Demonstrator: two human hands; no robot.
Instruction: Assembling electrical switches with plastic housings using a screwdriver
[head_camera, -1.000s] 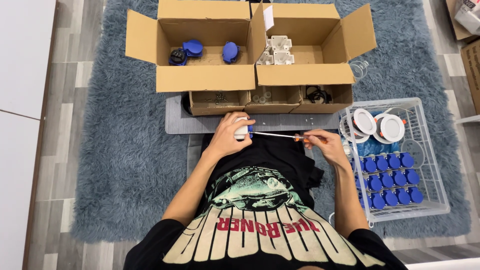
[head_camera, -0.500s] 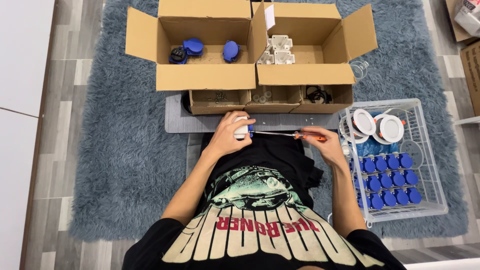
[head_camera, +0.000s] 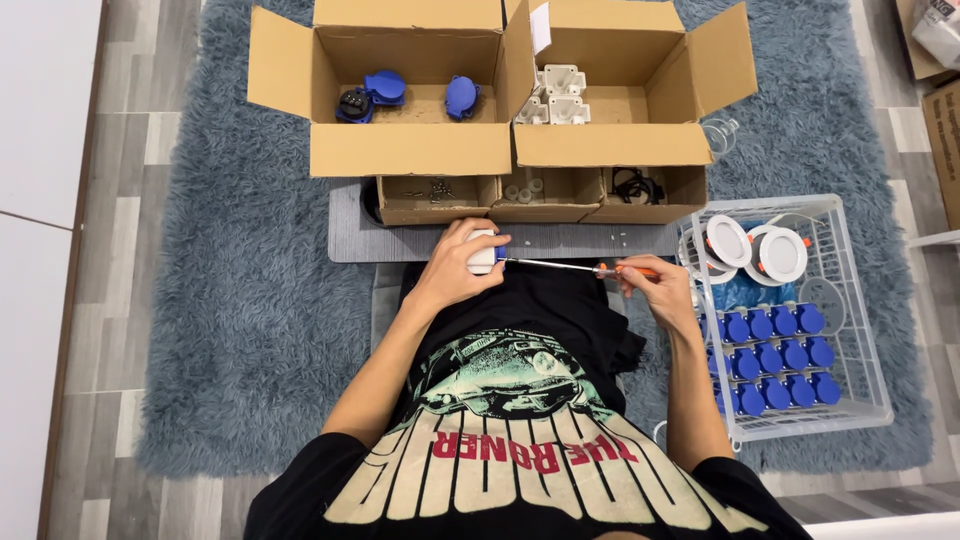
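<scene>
Blue caps (head_camera: 772, 358) in white wire basket (head_camera: 860, 300)

Two open brown cardboard boxes stand side by side at the top of the blue rug: the left box (head_camera: 405, 150) and the right box (head_camera: 610, 150), the latter with a small white label (head_camera: 541, 27) on its raised inner flap. Three low brown cardboard trays (head_camera: 540, 205) sit in a row just in front of them. Further cardboard packages (head_camera: 940, 110) lie partly cut off at the right edge.
</scene>
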